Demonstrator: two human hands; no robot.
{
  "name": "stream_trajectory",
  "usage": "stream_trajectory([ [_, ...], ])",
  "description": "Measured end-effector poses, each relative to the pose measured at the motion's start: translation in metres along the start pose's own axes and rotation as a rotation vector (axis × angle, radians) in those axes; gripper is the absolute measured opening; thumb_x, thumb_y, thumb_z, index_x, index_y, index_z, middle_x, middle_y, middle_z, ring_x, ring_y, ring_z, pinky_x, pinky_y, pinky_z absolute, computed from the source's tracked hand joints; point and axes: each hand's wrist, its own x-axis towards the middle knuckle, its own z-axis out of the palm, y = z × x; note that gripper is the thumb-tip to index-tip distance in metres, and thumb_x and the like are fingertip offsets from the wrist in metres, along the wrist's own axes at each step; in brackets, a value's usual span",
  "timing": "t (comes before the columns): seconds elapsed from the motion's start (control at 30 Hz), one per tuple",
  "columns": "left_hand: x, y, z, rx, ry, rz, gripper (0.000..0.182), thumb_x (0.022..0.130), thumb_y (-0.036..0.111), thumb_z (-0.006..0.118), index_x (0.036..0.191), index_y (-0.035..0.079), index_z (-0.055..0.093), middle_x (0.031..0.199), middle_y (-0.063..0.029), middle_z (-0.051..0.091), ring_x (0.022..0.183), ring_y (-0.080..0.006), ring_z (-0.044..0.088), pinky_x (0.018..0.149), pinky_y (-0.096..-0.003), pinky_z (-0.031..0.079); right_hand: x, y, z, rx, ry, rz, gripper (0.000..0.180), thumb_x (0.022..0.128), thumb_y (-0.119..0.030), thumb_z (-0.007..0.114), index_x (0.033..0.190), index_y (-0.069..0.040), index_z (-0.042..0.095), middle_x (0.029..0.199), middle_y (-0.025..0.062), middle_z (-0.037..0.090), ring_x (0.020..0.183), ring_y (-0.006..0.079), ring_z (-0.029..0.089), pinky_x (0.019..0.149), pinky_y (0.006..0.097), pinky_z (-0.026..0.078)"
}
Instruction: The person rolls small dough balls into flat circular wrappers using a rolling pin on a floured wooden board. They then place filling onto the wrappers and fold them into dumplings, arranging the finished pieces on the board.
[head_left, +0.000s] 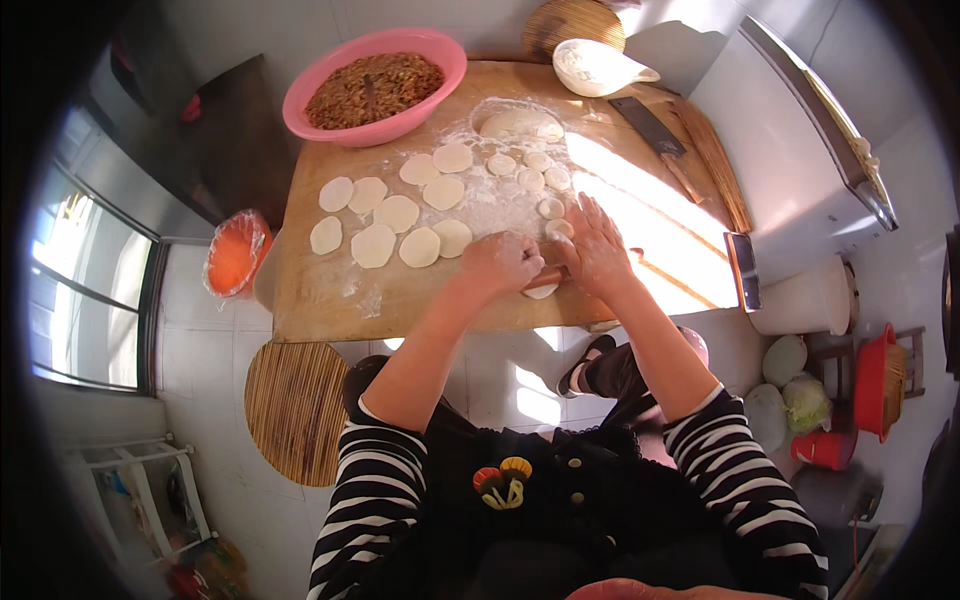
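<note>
My right hand (596, 244) lies over a small wooden rolling pin (546, 278), its fingers stretched forward. Part of a dough wrapper (540, 292) shows under the pin, near the board's front edge. My left hand (501, 261) is curled beside the pin's left end; its fingertips are hidden, so what they grip is unclear. Several small flattened dough pieces (531, 180) lie beyond my hands, one (559, 229) against my right fingers. Rolled round wrappers (396, 214) are spread over the left of the floured wooden board (315, 300). A larger lump of dough (523, 125) rests at the back.
A pink basin (300, 124) of minced filling (375, 90) stands at the back left. Behind, to the right, are a white scoop of flour (589, 67) and a cleaver (651, 127). A phone (742, 271) leans at the right edge. An orange lined bin (236, 255) stands left.
</note>
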Motion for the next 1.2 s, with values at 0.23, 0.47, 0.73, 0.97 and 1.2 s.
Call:
stream_trajectory([
  [0.23, -0.002, 0.001, 0.006, -0.096, -0.049, 0.026, 0.026, 0.082, 0.032, 0.060, 0.086, 0.009, 0.070, 0.079, -0.0085, 0.068, 0.077, -0.0238, 0.067, 0.073, -0.0369, 0.053, -0.048, 0.016, 0.036, 0.254, 0.018, 0.123, 0.069, 0.096, -0.041, 0.050, 0.146, 0.003, 0.032, 0.152, 0.0256, 0.030, 0.142, 0.0408, 0.026, 0.119, 0.0442, 0.020],
  [0.47, 0.000, 0.003, -0.005, -0.225, -0.124, 0.000, 0.024, 0.084, 0.029, 0.060, 0.084, 0.005, 0.067, 0.071, -0.0062, 0.063, 0.071, -0.0163, 0.063, 0.069, -0.0337, 0.051, -0.027, 0.015, 0.034, 0.254, 0.053, 0.160, 0.067, 0.096, -0.042, 0.049, 0.145, 0.001, 0.034, 0.155, 0.0230, 0.025, 0.145, 0.0387, 0.022, 0.118, 0.0478, 0.019],
  [0.73, -0.005, 0.004, 0.011, 0.017, 0.008, 0.024, 0.026, 0.084, 0.032, 0.061, 0.088, 0.007, 0.069, 0.079, -0.0097, 0.067, 0.076, -0.0257, 0.065, 0.072, -0.0375, 0.051, -0.031, 0.013, 0.044, 0.240, 0.085, 0.125, 0.066, 0.095, -0.041, 0.052, 0.143, 0.002, 0.036, 0.152, 0.0251, 0.031, 0.143, 0.0394, 0.026, 0.117, 0.0470, 0.022],
  [0.97, 0.006, -0.037, 0.017, -0.490, -0.115, 0.094, 0.026, 0.086, 0.030, 0.061, 0.092, 0.006, 0.067, 0.075, -0.0056, 0.062, 0.068, -0.0145, 0.060, 0.066, -0.0306, 0.049, -0.048, 0.012, 0.038, 0.179, 0.090, 0.054, 0.067, 0.096, -0.041, 0.053, 0.142, 0.005, 0.037, 0.149, 0.0271, 0.034, 0.141, 0.0388, 0.031, 0.116, 0.0477, 0.024],
  [1.2, 0.003, 0.007, 0.006, -0.024, 0.040, 0.028, 0.026, 0.084, 0.031, 0.058, 0.092, 0.008, 0.068, 0.083, -0.0107, 0.069, 0.079, -0.0265, 0.066, 0.074, -0.0380, 0.050, 0.009, 0.025, 0.042, 0.138, 0.116, 0.139, 0.070, 0.097, -0.048, 0.047, 0.145, 0.001, 0.033, 0.152, 0.0269, 0.029, 0.142, 0.0414, 0.028, 0.118, 0.0486, 0.022],
])
